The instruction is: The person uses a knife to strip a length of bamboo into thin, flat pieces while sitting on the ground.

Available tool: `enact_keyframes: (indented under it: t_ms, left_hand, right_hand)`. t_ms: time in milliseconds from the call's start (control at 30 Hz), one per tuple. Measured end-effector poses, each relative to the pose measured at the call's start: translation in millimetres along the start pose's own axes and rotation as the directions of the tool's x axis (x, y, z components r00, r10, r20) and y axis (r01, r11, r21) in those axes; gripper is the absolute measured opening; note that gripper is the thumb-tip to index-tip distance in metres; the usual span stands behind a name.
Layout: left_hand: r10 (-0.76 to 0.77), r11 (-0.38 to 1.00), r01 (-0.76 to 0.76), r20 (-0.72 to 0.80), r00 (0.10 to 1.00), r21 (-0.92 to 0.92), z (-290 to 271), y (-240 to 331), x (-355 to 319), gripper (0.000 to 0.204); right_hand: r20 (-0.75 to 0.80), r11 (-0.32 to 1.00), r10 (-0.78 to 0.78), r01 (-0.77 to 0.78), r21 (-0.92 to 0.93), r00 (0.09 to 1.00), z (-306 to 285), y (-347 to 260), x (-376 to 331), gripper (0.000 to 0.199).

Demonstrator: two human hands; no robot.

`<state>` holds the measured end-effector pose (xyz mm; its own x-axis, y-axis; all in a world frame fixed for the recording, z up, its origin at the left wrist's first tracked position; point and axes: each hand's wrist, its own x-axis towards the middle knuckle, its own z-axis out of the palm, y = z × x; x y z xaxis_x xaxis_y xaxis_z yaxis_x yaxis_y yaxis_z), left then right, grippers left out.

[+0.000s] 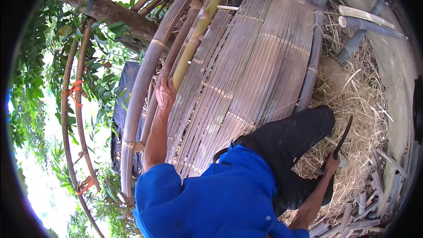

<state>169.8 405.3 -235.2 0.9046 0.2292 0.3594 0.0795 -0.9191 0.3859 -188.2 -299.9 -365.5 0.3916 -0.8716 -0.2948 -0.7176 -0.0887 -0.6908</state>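
Note:
My left hand (165,93) is closed at the left side of a slatted bamboo platform (246,61). Its fingers wrap round a brown bamboo pole (178,39), right beside the lower end of a yellow-green bamboo pole (200,28). Whether the fingers also touch the yellow-green pole, I cannot tell. Down at the right, my right hand (331,165) is shut on a machete (344,135), its dark, slightly curved blade pointing up and away over the straw. The handle is mostly hidden in the fist. A small pale thing (342,161) shows by that hand.
A thick bamboo rail (145,75) curves along the platform's left edge. Straw and shavings (357,105) cover the ground at right, with cut bamboo pieces (363,202) below. Bamboo poles (368,24) lie at the upper right. A tree branch (101,6) crosses the upper left.

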Motion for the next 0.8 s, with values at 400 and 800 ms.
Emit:
enact_keyframes:
  t_ms: [400, 800]
  left_hand:
    - [0.172, 0.837, 0.183, 0.564, 0.807, -0.516, -64.3, 208.0, 47.1, 0.038]
    - [0.981, 0.170, -0.952, -0.045, 0.187, -0.254, -130.1, 469.8, 93.6, 0.032]
  right_hand:
    - [-0.026, 0.988, -0.037, 0.041, 0.150, 0.999, -16.6, -58.5, -34.9, 0.033]
    - [-0.145, 0.907, -0.130, 0.177, 0.383, 0.981, -47.2, -141.0, -65.7, 0.029]
